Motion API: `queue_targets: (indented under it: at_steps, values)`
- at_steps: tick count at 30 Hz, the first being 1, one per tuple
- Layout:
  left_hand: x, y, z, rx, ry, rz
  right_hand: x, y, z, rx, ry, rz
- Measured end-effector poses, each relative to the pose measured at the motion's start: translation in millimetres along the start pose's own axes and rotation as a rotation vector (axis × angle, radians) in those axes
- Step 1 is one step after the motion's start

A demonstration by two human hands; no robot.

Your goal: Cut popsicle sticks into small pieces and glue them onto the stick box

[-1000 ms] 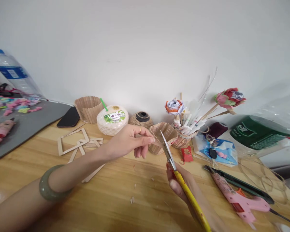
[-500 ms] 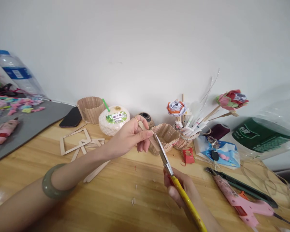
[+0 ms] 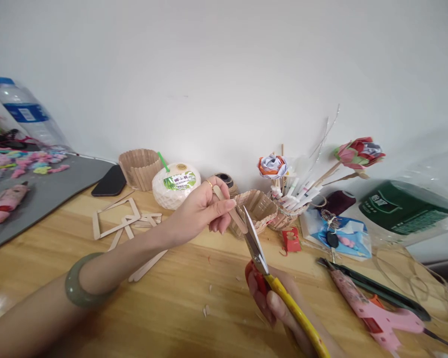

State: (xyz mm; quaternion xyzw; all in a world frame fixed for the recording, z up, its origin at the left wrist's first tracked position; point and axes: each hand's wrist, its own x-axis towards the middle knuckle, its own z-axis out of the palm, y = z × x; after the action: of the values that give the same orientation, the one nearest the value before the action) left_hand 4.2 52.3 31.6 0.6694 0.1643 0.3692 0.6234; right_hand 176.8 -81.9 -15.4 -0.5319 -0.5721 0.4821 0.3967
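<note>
In the head view we see our left hand (image 3: 201, 209) raised above the wooden bench (image 3: 171, 308), with a green bangle (image 3: 78, 283) on the wrist. Its fingers (image 3: 224, 205) are closed in a pinch on a flat wooden stick (image 3: 231, 211), which points down and to the right. Our right hand (image 3: 272, 303) is lower, near the front edge of the bench, and its fingers are wrapped tight around the yellow and red handles of the scissors (image 3: 272, 278). The blades point up toward the stick, and their tips meet its lower end; we cannot tell how far the blades are apart.

Just behind the stick stands a small basket of sticks (image 3: 256, 211). To the left of it are a white coconut drink (image 3: 175, 186) with a green straw, a second stick basket (image 3: 139, 168) and a dark phone (image 3: 110, 181). Loose sticks and a stick frame (image 3: 114, 219) lie on the bench below them. On the right we see paper flowers (image 3: 358, 151) in a holder, and a pink glue gun (image 3: 373, 313) lying near the edge. Small wood chips lie on the bench between our hands.
</note>
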Motion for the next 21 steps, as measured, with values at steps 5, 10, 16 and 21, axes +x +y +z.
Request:
queue_targets:
  at_steps: [5,10,16,21]
  values:
    - [-1.4,1.7,2.0,0.003,0.022,-0.025,4.1,7.3,-4.1,-0.041,-0.072,-0.009]
    - [-1.3,0.8,2.1,0.019,0.036,-0.010,4.6,18.1,-9.7,-0.050,-0.107,-0.064]
    - [-2.3,1.1,2.5,0.029,0.047,-0.001,6.1,14.9,-9.5,-0.067,-0.098,-0.054]
    - [-2.3,1.0,3.9,0.024,0.062,-0.003,8.8,7.7,-8.9,-0.118,-0.077,-0.061]
